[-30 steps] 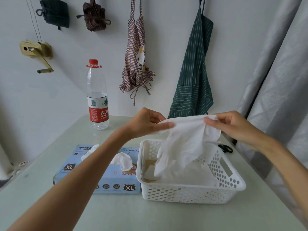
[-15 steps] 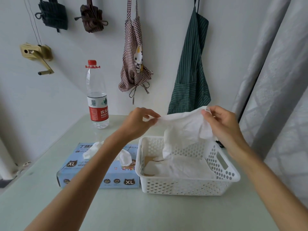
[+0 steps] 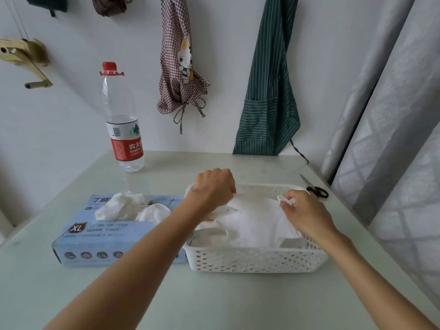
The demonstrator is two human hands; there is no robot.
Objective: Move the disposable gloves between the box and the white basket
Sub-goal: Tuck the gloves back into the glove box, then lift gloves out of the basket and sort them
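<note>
A white perforated basket (image 3: 252, 259) stands on the table, right of a light blue glove box (image 3: 114, 241) marked XL. Crumpled white gloves (image 3: 129, 206) stick out of the box's top opening. A white disposable glove (image 3: 254, 217) lies spread over other white gloves inside the basket. My left hand (image 3: 213, 189) grips the glove's left edge over the basket's far left corner. My right hand (image 3: 303, 213) pinches its right edge over the basket's right side.
A water bottle (image 3: 122, 129) with a red label stands at the back left of the table. Black scissors (image 3: 315, 189) lie behind the basket near the grey curtain (image 3: 392, 139). Two aprons hang on the wall behind.
Both hands came down from chest height with the white glove, which now lies inside the basket instead of hanging above it.
</note>
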